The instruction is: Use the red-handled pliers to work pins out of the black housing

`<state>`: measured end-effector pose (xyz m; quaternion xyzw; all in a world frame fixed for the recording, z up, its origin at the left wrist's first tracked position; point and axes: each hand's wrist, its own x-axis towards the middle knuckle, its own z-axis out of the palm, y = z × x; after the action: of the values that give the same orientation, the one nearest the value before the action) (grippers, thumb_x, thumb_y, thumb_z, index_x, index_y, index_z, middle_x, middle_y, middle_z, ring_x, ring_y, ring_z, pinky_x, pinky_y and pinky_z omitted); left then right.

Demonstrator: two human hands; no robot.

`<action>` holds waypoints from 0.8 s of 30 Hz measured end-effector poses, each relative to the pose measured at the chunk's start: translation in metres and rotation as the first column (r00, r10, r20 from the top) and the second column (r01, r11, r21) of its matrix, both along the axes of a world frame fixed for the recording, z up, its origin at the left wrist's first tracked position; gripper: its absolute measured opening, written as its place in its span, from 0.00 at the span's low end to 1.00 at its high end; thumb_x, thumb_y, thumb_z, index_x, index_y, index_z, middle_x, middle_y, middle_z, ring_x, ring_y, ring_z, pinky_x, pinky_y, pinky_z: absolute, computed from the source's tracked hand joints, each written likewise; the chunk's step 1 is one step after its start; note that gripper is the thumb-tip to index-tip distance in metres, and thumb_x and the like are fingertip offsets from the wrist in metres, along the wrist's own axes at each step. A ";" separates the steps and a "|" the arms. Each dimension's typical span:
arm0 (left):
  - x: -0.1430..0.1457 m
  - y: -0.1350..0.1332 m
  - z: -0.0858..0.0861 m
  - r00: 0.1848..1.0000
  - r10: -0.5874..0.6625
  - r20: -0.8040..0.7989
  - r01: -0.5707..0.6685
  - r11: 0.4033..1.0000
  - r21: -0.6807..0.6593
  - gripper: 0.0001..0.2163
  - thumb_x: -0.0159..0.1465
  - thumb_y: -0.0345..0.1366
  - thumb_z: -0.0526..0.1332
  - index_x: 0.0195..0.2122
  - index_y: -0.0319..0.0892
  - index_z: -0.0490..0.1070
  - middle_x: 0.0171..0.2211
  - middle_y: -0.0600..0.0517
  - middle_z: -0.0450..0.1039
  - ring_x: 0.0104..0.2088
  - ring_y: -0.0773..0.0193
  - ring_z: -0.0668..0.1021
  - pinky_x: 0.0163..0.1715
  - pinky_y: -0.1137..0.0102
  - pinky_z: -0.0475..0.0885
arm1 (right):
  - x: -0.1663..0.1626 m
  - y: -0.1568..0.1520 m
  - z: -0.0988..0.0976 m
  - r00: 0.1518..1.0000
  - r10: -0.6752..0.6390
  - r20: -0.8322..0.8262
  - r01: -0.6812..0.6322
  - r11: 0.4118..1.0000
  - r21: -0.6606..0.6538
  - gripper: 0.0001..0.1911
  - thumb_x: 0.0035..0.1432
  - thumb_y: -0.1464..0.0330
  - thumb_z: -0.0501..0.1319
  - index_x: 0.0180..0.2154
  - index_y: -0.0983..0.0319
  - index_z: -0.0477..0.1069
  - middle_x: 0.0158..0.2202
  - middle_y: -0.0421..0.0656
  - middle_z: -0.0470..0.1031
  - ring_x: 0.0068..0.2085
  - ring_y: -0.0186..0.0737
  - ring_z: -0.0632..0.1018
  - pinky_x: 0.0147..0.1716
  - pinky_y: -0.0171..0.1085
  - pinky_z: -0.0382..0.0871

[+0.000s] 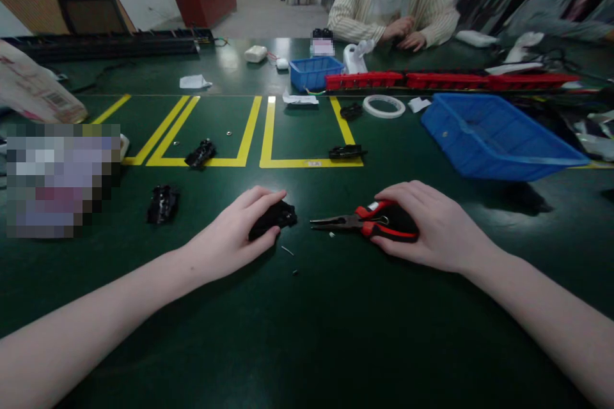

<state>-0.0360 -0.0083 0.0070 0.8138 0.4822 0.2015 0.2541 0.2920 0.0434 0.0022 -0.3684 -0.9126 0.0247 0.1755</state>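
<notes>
On the dark green table [307, 339], my left hand [240, 223] is closed round a small black plastic part [283, 214], its right end sticking out between thumb and fingers. My right hand [432, 223] grips red-and-black needle-nose pliers [364, 223] by the handles. Their jaws point left at the black part, a short gap away, and look slightly parted. Below the left hand lie a thin metal pin [288, 250] and a tiny dark bit [295, 272]. A small pale scrap [332, 234] rests under the plier jaws.
More black plastic parts [163, 204] lie about, some near yellow tape lines [206, 162]. A large blue bin [508, 140] stands right, a smaller blue bin [311, 73] farther back. Between them are a tape roll [384, 106] and red strips [451, 81]. A person [393, 13] sits opposite.
</notes>
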 end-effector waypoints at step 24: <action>0.005 -0.008 0.002 0.981 -0.097 0.168 0.121 0.983 -0.137 0.19 0.71 0.38 0.52 0.63 0.47 0.59 0.52 0.48 0.70 0.48 0.57 0.74 0.43 0.66 0.71 | -0.016 -0.026 -0.001 0.945 -0.069 -0.320 0.053 0.997 -0.057 0.24 0.52 0.61 0.67 0.51 0.56 0.68 0.45 0.46 0.75 0.43 0.48 0.78 0.36 0.44 0.75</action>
<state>-0.0310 -0.0168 0.0094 0.7993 0.4282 0.2162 0.3619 0.2762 0.0177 0.0008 -0.3917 -0.8591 0.1008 0.3137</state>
